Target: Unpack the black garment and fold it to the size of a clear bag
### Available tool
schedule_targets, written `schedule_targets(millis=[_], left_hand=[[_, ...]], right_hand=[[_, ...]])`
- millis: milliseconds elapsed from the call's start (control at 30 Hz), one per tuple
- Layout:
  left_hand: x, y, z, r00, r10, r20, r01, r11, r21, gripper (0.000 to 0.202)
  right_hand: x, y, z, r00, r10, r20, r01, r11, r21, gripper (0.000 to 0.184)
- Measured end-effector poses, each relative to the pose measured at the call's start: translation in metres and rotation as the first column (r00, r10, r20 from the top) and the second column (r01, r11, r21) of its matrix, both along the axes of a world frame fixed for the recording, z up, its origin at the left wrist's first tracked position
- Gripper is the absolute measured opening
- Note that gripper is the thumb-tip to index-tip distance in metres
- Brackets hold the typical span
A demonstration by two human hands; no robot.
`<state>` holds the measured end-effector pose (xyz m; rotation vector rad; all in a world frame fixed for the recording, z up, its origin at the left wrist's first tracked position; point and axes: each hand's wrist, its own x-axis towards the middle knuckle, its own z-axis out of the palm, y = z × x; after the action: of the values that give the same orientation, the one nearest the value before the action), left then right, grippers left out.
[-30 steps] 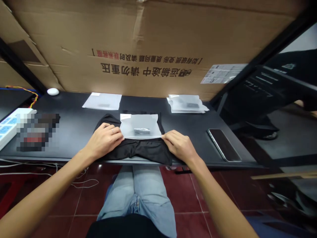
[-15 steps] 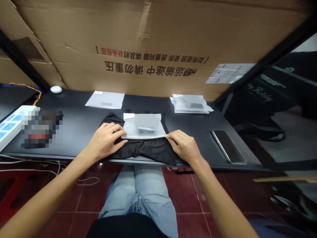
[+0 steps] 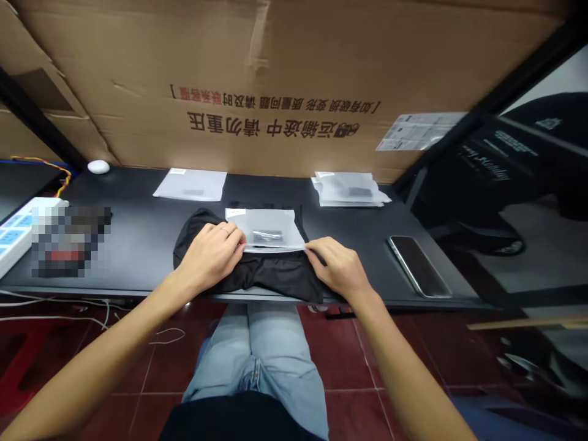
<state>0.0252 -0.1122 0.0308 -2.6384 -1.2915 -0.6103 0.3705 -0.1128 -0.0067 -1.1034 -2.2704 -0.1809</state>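
left hand [image 3: 214, 252] shifted inward over frosted rectangular bag [image 3: 271, 218]

Faded light-blue jeans [image 3: 287, 349] with a front seam, a black top [image 3: 243, 419], bare forearms [image 3: 133, 346], one slim ring [image 3: 225, 230]

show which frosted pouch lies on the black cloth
The front pouch, between left hand and right hand; the rear left pouch and rear right pouches lie off the cloth.

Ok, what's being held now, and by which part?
The bag on the black cloth: the right hand pinches its near right corner. The left hand covers the near left corner; whether it grips is hidden.
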Motion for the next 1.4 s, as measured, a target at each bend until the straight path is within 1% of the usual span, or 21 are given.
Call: schedule_targets(millis=[100,167,267,333,400,467,533,633,733,800,833,900,967,1000,1033,1067,1133,1200,1267,1333,1400], left_hand=[[0.005,0.001,0.004,0.998,0.038,0.059,-0.040,0.998,0.045,0.017],[0.008,0.001,0.007,0.993,0.054,0.106,-0.061,0.996,0.071,0.015],[0.014,0.002,0.013,0.982,0.068,0.176,-0.082,0.994,0.070,0.013],[0.017,0.002,0.017,0.976,0.073,0.207,-0.088,0.994,0.061,0.014],[0.020,0.001,0.021,0.972,0.071,0.225,-0.085,0.995,0.051,0.016],[0.022,-0.002,0.024,0.969,0.064,0.238,-0.071,0.997,0.018,0.014],[0.021,-0.004,0.026,0.963,0.079,0.258,-0.070,0.997,-0.041,0.012],[0.011,-0.004,0.025,0.920,0.232,0.315,-0.197,0.971,-0.138,0.023],[-0.006,0.004,0.021,0.849,0.424,0.315,-0.319,0.887,-0.334,0.042],[-0.015,0.014,0.018,0.842,0.460,0.282,-0.261,0.805,-0.532,0.055],[-0.018,0.018,0.016,0.845,0.455,0.281,-0.190,0.747,-0.637,0.059],[-0.020,0.025,0.013,0.818,0.460,0.346,0.006,0.595,-0.804,0.058],[-0.017,0.030,0.010,0.733,0.500,0.461,0.229,0.456,-0.860,0.049],[-0.016,0.032,0.009,0.673,0.528,0.517,0.320,0.423,-0.848,0.044],[-0.014,0.033,0.009,0.610,0.555,0.566,0.387,0.414,-0.824,0.041],[-0.013,0.034,0.009,0.550,0.576,0.605,0.431,0.424,-0.796,0.038],[-0.012,0.038,0.011,0.450,0.598,0.663,0.466,0.476,-0.746,0.037],[-0.017,0.045,0.015,0.375,0.584,0.720,0.469,0.551,-0.691,0.035],[-0.028,0.056,0.022,0.301,0.547,0.781,0.454,0.638,-0.622,0.032],[-0.045,0.072,0.031,0.211,0.531,0.821,0.416,0.711,-0.567,0.027],[-0.067,0.088,0.039,0.101,0.549,0.830,0.356,0.759,-0.545,0.022]], right_hand=[[-0.006,-0.006,0.007,0.996,0.048,-0.081,-0.042,0.996,0.075,0.022],[-0.014,-0.011,0.014,0.982,0.152,-0.111,-0.142,0.985,0.094,0.034],[-0.036,-0.014,0.024,0.938,0.340,-0.062,-0.335,0.939,0.079,0.052],[-0.054,-0.012,0.029,0.930,0.367,0.004,-0.366,0.929,0.059,0.057],[-0.071,-0.006,0.033,0.953,0.295,0.066,-0.296,0.955,0.015,0.059],[-0.085,0.000,0.035,0.972,0.193,0.134,-0.184,0.980,-0.077,0.056],[-0.093,0.004,0.036,0.969,0.123,0.212,-0.085,0.980,-0.180,0.053],[-0.098,0.006,0.037,0.938,0.068,0.340,0.013,0.973,-0.230,0.050],[-0.099,0.005,0.036,0.900,0.030,0.434,0.050,0.984,-0.171,0.045],[-0.099,0.006,0.036,0.895,0.002,0.447,0.064,0.989,-0.132,0.039],[-0.099,0.007,0.036,0.897,-0.013,0.442,0.072,0.991,-0.117,0.036],[-0.098,0.009,0.037,0.910,-0.031,0.414,0.074,0.993,-0.088,0.032],[-0.094,0.011,0.041,0.939,-0.039,0.341,0.063,0.996,-0.060,0.030],[-0.092,0.012,0.043,0.959,-0.035,0.280,0.050,0.998,-0.047,0.029],[-0.089,0.012,0.045,0.978,-0.021,0.206,0.029,0.999,-0.033,0.030],[-0.086,0.012,0.047,0.991,0.004,0.132,-0.001,1.000,-0.020,0.032],[-0.081,0.010,0.052,0.993,0.118,0.009,-0.119,0.993,0.008,0.038],[-0.075,0.005,0.056,0.954,0.288,-0.077,-0.287,0.957,0.034,0.043],[-0.070,-0.001,0.057,0.883,0.434,-0.178,-0.428,0.901,0.073,0.049],[-0.065,-0.004,0.057,0.820,0.497,-0.285,-0.484,0.867,0.119,0.053],[-0.060,-0.004,0.054,0.782,0.507,-0.361,-0.484,0.860,0.161,0.056]])
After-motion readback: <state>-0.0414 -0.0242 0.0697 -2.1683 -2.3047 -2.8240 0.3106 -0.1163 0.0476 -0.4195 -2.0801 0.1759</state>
